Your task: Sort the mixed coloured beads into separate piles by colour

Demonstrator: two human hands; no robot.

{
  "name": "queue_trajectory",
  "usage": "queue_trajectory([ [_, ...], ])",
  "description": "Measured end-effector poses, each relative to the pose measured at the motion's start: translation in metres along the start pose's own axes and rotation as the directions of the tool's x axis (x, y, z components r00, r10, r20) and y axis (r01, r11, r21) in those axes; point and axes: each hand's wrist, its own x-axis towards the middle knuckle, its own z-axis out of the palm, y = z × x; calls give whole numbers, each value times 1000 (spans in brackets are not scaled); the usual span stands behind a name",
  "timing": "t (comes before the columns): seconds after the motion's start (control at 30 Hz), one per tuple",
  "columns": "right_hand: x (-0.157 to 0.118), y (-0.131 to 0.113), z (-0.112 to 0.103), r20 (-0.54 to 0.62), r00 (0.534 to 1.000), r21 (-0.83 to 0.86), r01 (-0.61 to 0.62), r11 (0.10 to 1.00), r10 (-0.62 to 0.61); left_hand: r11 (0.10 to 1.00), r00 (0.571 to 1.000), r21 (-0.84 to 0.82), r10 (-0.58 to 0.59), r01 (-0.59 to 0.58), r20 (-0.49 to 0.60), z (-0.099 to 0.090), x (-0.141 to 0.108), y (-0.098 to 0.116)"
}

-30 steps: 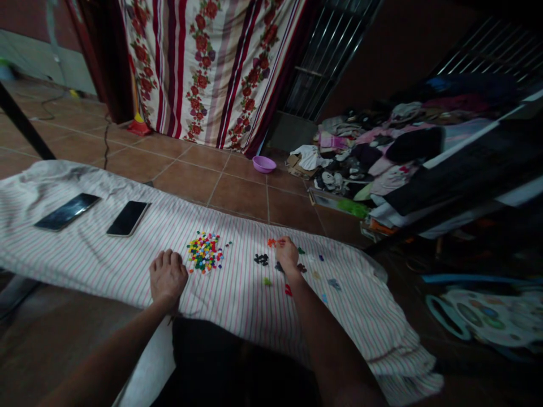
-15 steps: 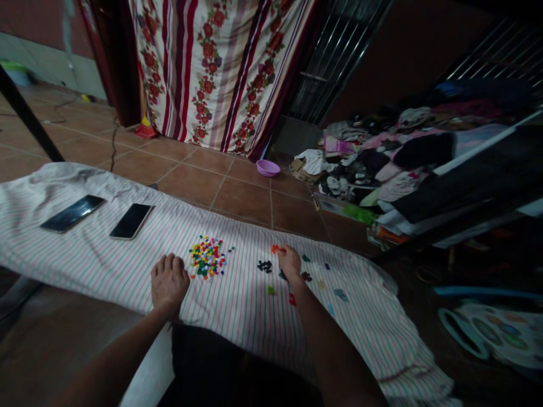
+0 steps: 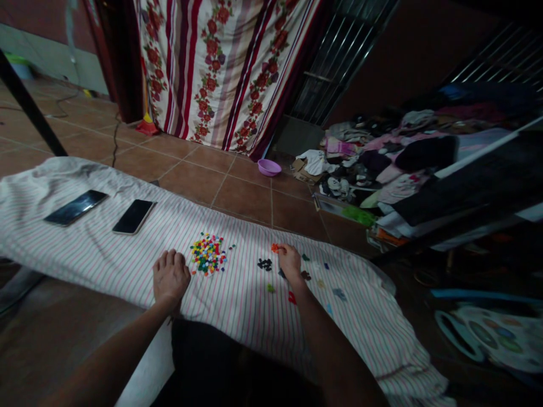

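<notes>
Along the near side of the striped cloth (image 3: 237,305), the left hand (image 3: 171,278) rests palm down, its fingers laid out side by side with only narrow gaps, just left of a mixed heap of small coloured pieces (image 3: 207,254). To the right, near the right forearm, lie light blue pieces (image 3: 330,308), red pieces (image 3: 292,298), grey-blue pieces (image 3: 339,294) and lime green pieces (image 3: 270,288), each in its own spot. A little farther on sit brown pieces (image 3: 306,276) and a loose cluster of black pieces (image 3: 264,264). Beyond these, the right hand (image 3: 290,263) has its fingertips drawn close together at the orange pieces (image 3: 275,247); whether they grip one, I cannot tell. Two phones (image 3: 134,216) lie at the left, well apart from the right hand. Past the cloth, a purple basin (image 3: 269,168) stands on the tiled floor (image 3: 241,195), near heaped clothes (image 3: 382,152), with a floral curtain (image 3: 229,68) hanging behind.
</notes>
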Motion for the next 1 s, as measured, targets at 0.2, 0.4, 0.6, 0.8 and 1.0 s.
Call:
queue_trajectory([
  [0.2, -17, -43, 17, 90, 981, 172, 156, 973, -173, 1000, 1000, -4, -14, 14, 9, -1, 0, 1],
  [0.4, -61, -101, 51, 292, 901, 290, 238, 927, -322, 999, 1000, -24, -25, 26, 9, 1, -1, 0],
  [0.6, -84, -121, 73, 379, 873, 211, 241, 947, -306, 999, 999, -34, -31, 32, 32, -1, 0, 1],
  [0.8, -91, -121, 76, 346, 907, 199, 181, 963, -242, 998, 999, -46, -33, 34, 35, -3, 0, 1],
  [1.0, -99, -120, 77, 262, 937, 204, 179, 962, -230, 998, 999, -58, -34, 36, 35, -2, 0, 0],
])
